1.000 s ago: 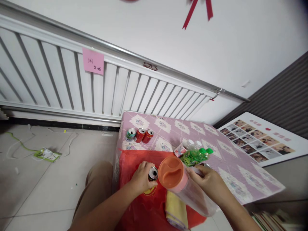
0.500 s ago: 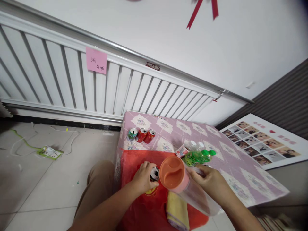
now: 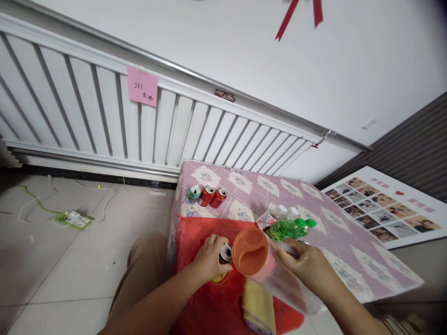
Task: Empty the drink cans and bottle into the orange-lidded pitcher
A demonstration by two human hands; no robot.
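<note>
My left hand (image 3: 211,258) is closed round a dark drink can (image 3: 226,252), which stands upright on the red cloth (image 3: 206,309) with its top opened. In my right hand (image 3: 303,260) is the handle of a clear plastic pitcher (image 3: 291,289) with an orange lid (image 3: 250,251). The pitcher is tilted, its lid turned toward the can and very close to it. I cannot make out any liquid flowing. Below the pitcher a folded yellow towel (image 3: 259,307) lies on the red cloth.
Two red cans (image 3: 206,196) and a green can (image 3: 193,195) stand at the table's back left. Green-capped bottles (image 3: 288,229), clear white-capped bottles (image 3: 279,212) and a small patterned box (image 3: 265,220) lie beyond the pitcher. A white radiator (image 3: 195,125) runs behind. A power strip (image 3: 74,218) lies on the floor.
The whole view has shifted slightly. Both hands keep their grip, and the can and the pitcher stay in nearly the same place relative to each other.
</note>
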